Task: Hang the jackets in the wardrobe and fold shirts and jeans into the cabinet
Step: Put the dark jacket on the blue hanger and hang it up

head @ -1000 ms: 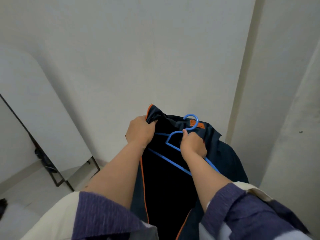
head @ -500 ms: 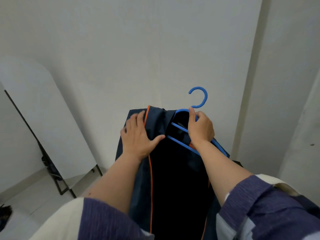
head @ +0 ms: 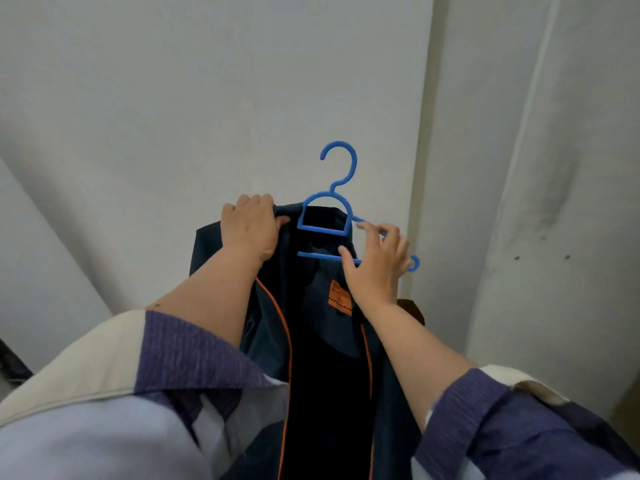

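Held up in front of a pale grey wall: a dark navy jacket with orange piping along the open front edges and an orange label inside the collar, lettering too small to read. Threaded into the neck of it, a blue plastic hanger, hook upright and clear above the collar, curling toward the left. Left shoulder of the jacket already draped over the hanger's left arm, which is hidden under the fabric. Left hand closed over that shoulder at the collar edge, fingers curled over the top, thumb pressing the cloth from the near side. Right hand half open, fingers spread, thumb lying along the hanger's lower crossbar and fingertips touching the upper sloping arm, so a loose pinch on the bare right arm of the hanger. Right end of the hanger, with its small upturned tip, sticking out past the hand and uncovered by cloth. Right side of the jacket hanging lower, below the wrist, collar slumped beneath the crossbar. Purple ribbed cuffs pushed up both forearms, cream and pale blue panels behind them. Just right of the hands, a vertical wall corner and beyond it a scuffed white surface. No wardrobe rail in sight.
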A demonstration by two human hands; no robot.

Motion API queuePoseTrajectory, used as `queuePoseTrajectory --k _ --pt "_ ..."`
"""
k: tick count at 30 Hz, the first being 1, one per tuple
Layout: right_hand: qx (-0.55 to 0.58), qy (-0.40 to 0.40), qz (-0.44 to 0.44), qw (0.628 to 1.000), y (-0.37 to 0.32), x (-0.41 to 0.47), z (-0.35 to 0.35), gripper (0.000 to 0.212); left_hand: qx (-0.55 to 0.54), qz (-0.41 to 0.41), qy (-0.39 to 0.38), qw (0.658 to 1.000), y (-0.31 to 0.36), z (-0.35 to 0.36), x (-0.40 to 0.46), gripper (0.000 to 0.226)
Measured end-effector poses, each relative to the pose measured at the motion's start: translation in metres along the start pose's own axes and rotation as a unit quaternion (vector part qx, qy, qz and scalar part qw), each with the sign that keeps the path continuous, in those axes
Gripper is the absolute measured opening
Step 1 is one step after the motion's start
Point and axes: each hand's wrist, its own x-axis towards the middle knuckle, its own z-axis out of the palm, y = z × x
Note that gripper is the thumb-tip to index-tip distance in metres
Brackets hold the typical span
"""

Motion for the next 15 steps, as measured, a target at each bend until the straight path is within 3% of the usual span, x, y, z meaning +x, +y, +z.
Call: queuePoseTrajectory --k 5,7,12,15 --pt "0.025 -0.162 0.031 0.986 0.046 -0.045 0.009 0.009 -0.007 -0.014 0.018 1.000 0.013 0.006 -0.004 0.038" --pt "-0.020 -0.206 0.090 0.974 0.056 -0.057 0.011 0.016 -0.010 -0.018 0.022 1.000 0.013 0.007 -0.005 0.038" --pt "-0.099 -0.270 0.221 0.932 0.078 -0.078 0.022 0.064 -0.021 -0.027 0.028 0.999 0.004 0.012 -0.010 0.036" --pt "-0.058 -0.258 0.271 0.926 0.094 -0.077 0.029 0.042 -0.017 -0.030 0.031 0.999 -0.004 0.015 -0.015 0.035"
